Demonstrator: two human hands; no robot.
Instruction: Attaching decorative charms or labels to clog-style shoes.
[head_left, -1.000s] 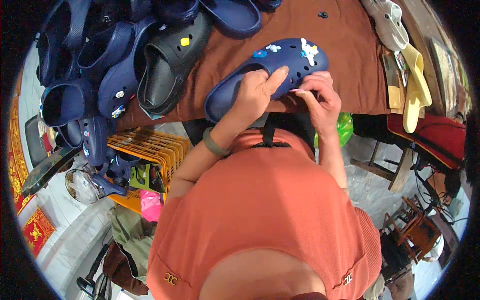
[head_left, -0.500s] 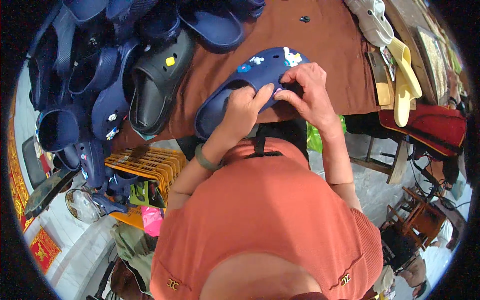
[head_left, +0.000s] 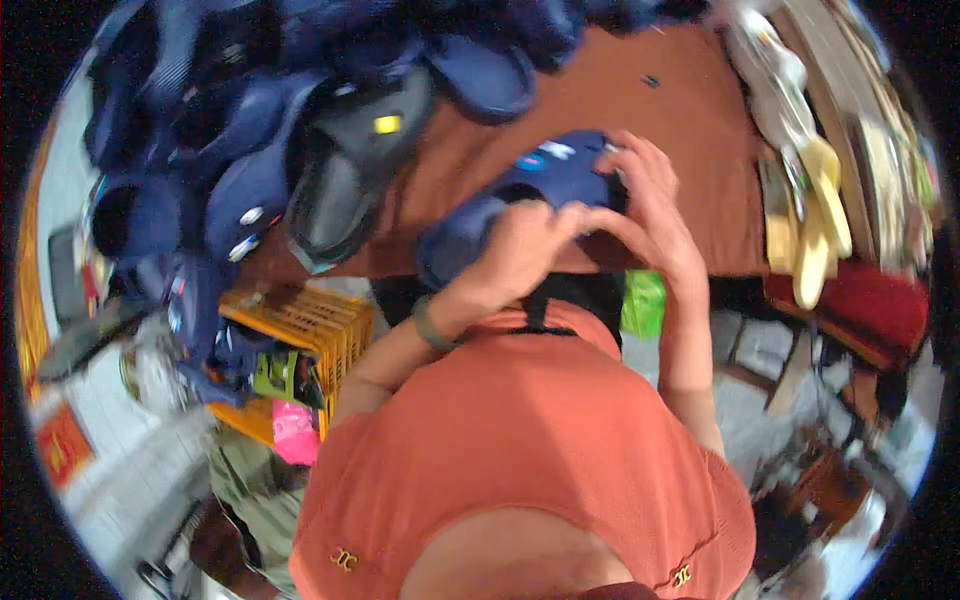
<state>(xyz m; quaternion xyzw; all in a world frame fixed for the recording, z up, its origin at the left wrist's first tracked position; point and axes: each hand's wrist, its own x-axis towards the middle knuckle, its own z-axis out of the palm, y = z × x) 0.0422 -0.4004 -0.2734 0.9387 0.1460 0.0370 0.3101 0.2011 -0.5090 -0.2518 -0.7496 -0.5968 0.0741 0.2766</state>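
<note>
A navy blue clog (head_left: 575, 172) with small charms on its upper lies at the brown-covered table's near edge, its toe pointing away to the right. My left hand (head_left: 520, 248) is closed on the clog's near side, fingers bent at the foot opening. Over the toe end curls my right hand (head_left: 655, 205), its fingers on the upper and its thumb reaching to my left thumb. Whatever sits between the two thumbs is hidden and blurred. A black clog (head_left: 345, 190) with a yellow charm stands to the left of my left hand.
Many navy clogs (head_left: 150, 220) are piled at the left and far side. A yellow basket (head_left: 340, 335) is below the table's left edge. Pale yellow slippers (head_left: 815, 230) lie at the right edge. A small dark piece (head_left: 650, 80) rests on the brown cloth (head_left: 690, 130).
The whole view has shifted, so the table sits lower and further right in the picture. My right hand's fingers have moved over the clog's toe; both hands stay at the clog.
</note>
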